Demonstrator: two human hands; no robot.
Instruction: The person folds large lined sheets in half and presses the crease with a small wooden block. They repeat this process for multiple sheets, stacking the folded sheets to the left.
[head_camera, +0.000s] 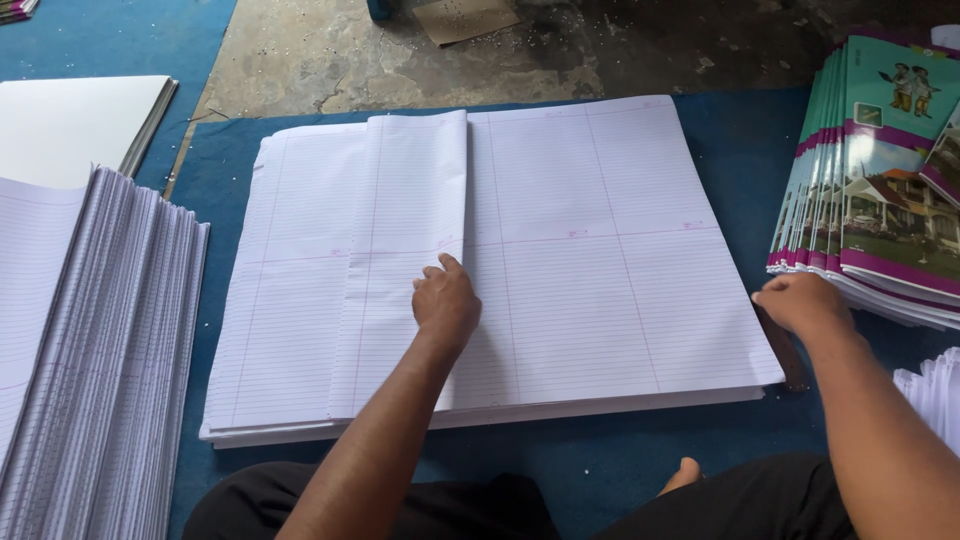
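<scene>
A large stack of white ruled paper sheets (600, 250) lies flat on a blue mat (740, 160). The top sheets are folded over from the left, forming a flap (405, 220) whose edge runs down the middle. My left hand (445, 300) presses down on that folded flap near its right edge, fingers curled against the paper. My right hand (800, 300) rests at the stack's right edge, fingers bent at the corner of the sheets. A dark strip, perhaps a ruler (785, 350), lies just under that hand beside the stack.
A fanned pile of folded ruled sheets (100, 350) stands at the left. Plain white sheets (70, 120) lie at the far left. Colourful printed covers (880, 180) are fanned at the right. More white sheets (935, 390) sit at the right edge. Bare concrete floor (400, 50) lies beyond the mat.
</scene>
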